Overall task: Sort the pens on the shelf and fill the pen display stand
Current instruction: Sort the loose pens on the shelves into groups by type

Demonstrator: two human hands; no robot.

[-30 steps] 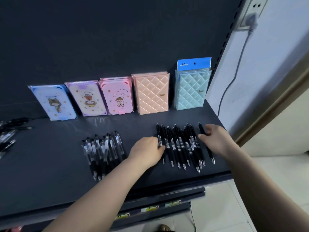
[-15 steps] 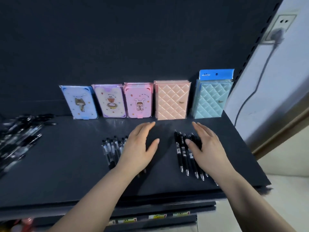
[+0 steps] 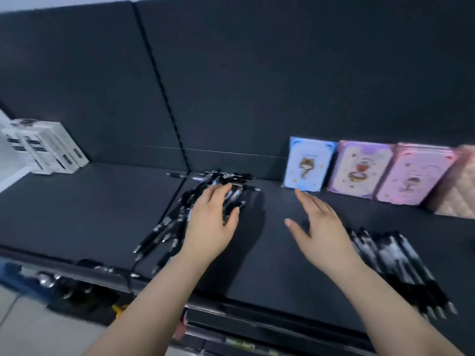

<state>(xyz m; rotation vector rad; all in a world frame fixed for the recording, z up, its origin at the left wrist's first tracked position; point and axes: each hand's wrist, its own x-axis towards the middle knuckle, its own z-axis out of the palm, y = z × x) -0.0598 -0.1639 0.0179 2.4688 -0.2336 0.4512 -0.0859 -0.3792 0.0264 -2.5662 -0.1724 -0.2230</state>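
Pens (image 3: 168,223) touched by: left hand (image 3: 210,227), fingers straight, flat on them.
Right hand (image 3: 318,224): spread, empty.
Pens' look: jumbled black pile.

The dark shelf (image 3: 90,206) bears a pen heap (image 3: 164,227), a pen row (image 3: 401,263), notebooks (image 3: 359,170) and white boxes (image 3: 43,147).
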